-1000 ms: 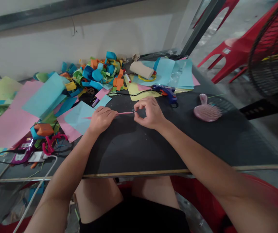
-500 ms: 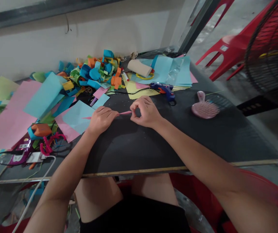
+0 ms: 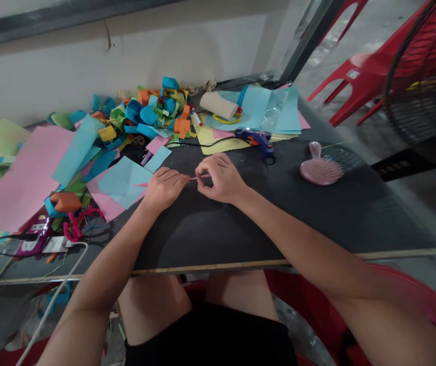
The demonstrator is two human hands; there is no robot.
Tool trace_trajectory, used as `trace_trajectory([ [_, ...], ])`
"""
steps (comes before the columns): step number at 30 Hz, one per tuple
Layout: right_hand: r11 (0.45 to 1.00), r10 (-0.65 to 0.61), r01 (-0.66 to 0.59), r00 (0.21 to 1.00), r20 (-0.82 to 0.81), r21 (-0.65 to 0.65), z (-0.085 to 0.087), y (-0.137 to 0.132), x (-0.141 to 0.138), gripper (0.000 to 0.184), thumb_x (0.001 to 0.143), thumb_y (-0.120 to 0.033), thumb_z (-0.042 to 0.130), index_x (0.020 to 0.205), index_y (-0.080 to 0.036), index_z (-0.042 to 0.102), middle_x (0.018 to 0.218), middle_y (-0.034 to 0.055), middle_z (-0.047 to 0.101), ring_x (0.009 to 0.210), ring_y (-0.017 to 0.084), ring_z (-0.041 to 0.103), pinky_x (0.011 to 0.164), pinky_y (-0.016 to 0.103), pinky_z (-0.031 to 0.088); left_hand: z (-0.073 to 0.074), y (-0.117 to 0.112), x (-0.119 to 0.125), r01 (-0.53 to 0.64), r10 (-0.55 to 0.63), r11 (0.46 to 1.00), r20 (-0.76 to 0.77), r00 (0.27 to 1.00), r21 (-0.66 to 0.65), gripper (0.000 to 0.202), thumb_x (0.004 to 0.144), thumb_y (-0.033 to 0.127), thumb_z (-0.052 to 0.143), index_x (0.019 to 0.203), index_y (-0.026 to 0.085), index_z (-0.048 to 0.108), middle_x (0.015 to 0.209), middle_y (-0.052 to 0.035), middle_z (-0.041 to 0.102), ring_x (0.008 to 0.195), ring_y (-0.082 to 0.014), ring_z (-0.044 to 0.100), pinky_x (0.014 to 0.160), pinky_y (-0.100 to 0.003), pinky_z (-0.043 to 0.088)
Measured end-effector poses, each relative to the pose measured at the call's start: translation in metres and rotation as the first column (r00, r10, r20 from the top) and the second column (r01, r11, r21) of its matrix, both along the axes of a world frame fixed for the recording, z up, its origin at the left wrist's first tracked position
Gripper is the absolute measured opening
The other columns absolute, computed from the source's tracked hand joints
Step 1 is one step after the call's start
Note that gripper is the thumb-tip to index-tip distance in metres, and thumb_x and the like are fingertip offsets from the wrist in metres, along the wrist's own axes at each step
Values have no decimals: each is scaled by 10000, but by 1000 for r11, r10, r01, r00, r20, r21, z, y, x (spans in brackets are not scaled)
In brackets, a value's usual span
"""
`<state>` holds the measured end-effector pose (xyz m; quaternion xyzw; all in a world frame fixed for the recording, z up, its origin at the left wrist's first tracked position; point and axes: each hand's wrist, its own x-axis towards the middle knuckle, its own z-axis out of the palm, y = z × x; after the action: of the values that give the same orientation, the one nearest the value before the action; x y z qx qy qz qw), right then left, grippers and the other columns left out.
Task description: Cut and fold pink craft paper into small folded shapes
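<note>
My left hand (image 3: 165, 188) is closed on a thin pink paper strip (image 3: 140, 185), whose pointed tail sticks out to the left over a light blue sheet (image 3: 121, 182). Between the two hands a short, narrow stretch of the strip shows. Thumb and forefinger of my right hand (image 3: 220, 178) pinch the strip's other end, forming a ring. Both hands are just above or on the dark table (image 3: 210, 234); I cannot tell which. Under the blue sheet lies a pink sheet (image 3: 107, 206).
Behind my hands lie a blue glue gun (image 3: 258, 141), a cardboard tube (image 3: 218, 105) and a heap of folded paper pieces (image 3: 145, 114). A pink hairbrush (image 3: 320, 170) rests at right, near a fan (image 3: 427, 81). A white cable (image 3: 56, 300) hangs over the front edge at left.
My right hand has moved slightly left, closer to my left hand, so less strip shows between them. My left hand has shifted a little right.
</note>
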<state>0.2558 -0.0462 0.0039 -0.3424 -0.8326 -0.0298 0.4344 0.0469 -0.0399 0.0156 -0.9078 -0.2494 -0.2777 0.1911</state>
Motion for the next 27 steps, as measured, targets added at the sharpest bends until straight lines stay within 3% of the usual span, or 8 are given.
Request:
trace_trajectory([
  [7, 994, 7, -10, 999, 31, 113, -2, 2, -6, 304, 715, -50, 525, 937, -249, 466, 813, 6, 621, 828, 207, 603, 855, 389, 455, -4, -3, 10, -76, 75, 997, 22, 997, 29, 226, 971, 181, 459, 845, 178, 647, 761, -27, 721, 739, -162, 658, 681, -324, 426],
  [10, 985, -83, 81, 997, 6, 154, -2, 11, 9, 310, 716, -48, 539, 941, -252, 473, 792, -1, 614, 789, 207, 599, 827, 388, 461, -4, 1, 4, -113, 111, 993, 72, 991, 24, 175, 966, 204, 500, 909, 176, 663, 776, -36, 731, 749, -161, 664, 680, -316, 419],
  [14, 975, -193, 198, 979, -60, 97, -4, 21, 27, 309, 699, -65, 564, 926, -256, 477, 812, 2, 621, 804, 227, 597, 832, 420, 448, -4, 7, -4, -123, 119, 992, 144, 982, 18, 171, 960, 228, 526, 872, 182, 666, 745, -23, 735, 719, -153, 661, 663, -304, 419],
  [21, 990, -136, 139, 987, -88, 30, -2, 6, 7, 438, 670, -87, 557, 1067, -240, 455, 808, 11, 586, 876, 237, 585, 847, 404, 458, -2, 3, -2, -80, 75, 994, 66, 995, 75, 136, 950, 174, 525, 910, 169, 655, 786, -26, 739, 743, -151, 673, 695, -299, 430],
  [27, 994, -104, 106, 992, -66, 37, -1, 0, 3, 449, 673, -52, 529, 1082, -223, 460, 760, -5, 595, 796, 210, 591, 824, 369, 465, -1, -1, 1, -66, 64, 992, 21, 998, 112, 108, 939, 146, 533, 937, 159, 640, 834, -27, 744, 791, -154, 675, 711, -302, 427],
])
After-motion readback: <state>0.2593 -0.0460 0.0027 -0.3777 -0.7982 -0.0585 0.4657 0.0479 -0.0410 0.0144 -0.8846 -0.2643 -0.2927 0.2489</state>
